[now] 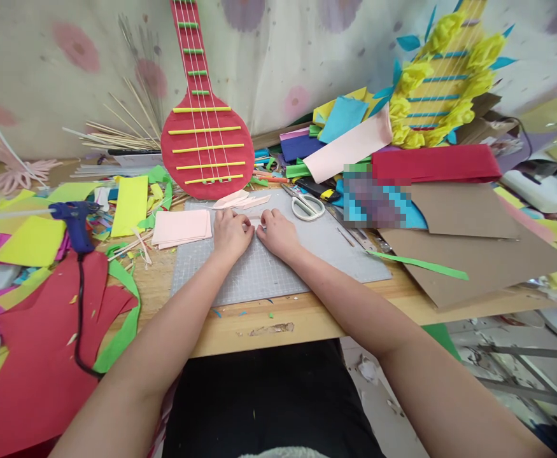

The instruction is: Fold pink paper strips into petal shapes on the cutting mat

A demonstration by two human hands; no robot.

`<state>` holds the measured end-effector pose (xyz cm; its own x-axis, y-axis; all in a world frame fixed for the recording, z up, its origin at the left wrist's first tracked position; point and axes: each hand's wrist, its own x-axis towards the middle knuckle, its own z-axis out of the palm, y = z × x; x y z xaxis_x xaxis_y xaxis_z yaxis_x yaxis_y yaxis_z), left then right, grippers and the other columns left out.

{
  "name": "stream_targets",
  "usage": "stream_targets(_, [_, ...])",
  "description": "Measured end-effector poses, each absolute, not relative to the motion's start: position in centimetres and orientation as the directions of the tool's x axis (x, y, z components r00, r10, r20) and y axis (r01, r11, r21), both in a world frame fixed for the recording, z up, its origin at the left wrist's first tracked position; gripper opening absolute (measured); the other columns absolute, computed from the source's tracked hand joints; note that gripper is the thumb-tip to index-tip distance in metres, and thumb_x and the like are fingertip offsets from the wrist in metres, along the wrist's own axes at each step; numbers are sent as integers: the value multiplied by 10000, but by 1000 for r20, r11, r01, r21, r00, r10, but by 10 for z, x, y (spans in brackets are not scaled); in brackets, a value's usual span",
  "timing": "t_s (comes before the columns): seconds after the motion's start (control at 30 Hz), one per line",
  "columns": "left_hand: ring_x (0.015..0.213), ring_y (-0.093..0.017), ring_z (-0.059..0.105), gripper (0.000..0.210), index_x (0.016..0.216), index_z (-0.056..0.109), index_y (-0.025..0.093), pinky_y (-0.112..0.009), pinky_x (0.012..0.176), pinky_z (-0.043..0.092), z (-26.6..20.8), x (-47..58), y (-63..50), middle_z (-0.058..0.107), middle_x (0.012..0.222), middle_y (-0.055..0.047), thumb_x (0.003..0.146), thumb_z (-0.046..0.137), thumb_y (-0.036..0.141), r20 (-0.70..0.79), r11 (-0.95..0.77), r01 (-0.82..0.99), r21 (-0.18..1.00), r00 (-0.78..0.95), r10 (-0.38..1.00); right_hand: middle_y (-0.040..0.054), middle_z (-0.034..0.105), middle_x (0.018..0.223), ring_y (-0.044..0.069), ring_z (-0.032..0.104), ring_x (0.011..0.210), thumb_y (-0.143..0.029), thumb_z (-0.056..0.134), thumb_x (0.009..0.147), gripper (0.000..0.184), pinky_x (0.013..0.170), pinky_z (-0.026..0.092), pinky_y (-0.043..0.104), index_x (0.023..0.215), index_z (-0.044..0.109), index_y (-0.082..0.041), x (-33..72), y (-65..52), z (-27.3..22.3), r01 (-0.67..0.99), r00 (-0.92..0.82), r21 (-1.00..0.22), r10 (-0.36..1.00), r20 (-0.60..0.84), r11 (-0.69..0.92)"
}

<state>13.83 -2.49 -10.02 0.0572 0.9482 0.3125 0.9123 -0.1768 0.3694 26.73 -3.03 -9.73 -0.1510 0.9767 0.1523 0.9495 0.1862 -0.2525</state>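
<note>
Both of my hands rest close together on the grey cutting mat (278,273). The fingers of my left hand (231,234) are curled and pinch a small pale pink paper piece (256,221). From the other side my right hand (278,234) pinches the same piece, fingertips bent down to the mat; most of the paper is hidden. Left of my left hand lies a stack of pale pink paper sheets (183,228). Cut pink paper strips (242,201) lie just beyond my hands. Scissors with white handles (307,207) sit right of my right hand.
A red paper banjo-like instrument (207,149) stands at the back. A blue glue gun (75,222) with its cord is at left among paper scraps. Brown cardboard (473,254), a green strip (421,264) and a yellow-flowered instrument (433,95) are at right.
</note>
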Motion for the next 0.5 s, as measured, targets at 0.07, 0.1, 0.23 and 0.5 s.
stream_targets(0.07, [1035,-287,420,118,787,684,218,-418,922,363,-99,138,-25,521,907,-91,751,588,276,297,-169,910,379,54,953,111,539,1069,194,551,852,-211,390,851,236,687,418,298,1062,485,-163,269,-29,-99,945,-138,-273,977,163,179])
stream_targets(0.1, [1034,-284,421,116,786,687,222,-417,923,365,-98,137,-25,518,906,-89,752,580,252,290,-165,909,384,51,956,112,532,1077,190,548,840,-183,384,840,245,680,416,297,1066,477,-163,270,-28,-100,941,-133,-287,977,169,178])
stream_targets(0.23, [1014,-264,437,186,795,702,237,-406,926,375,-97,134,-26,508,896,-79,745,538,164,273,-163,906,391,55,960,112,510,1089,184,529,825,-128,371,808,269,678,410,297,1058,465,-161,274,-26,-103,921,-129,-342,975,180,185])
stream_targets(0.5, [960,-253,471,253,849,665,242,-408,887,391,-99,127,-23,530,885,-67,734,491,98,256,-211,868,450,101,961,106,510,1063,190,504,852,-93,366,759,329,722,405,304,1063,475,-156,281,-25,-102,873,-128,-442,972,196,204])
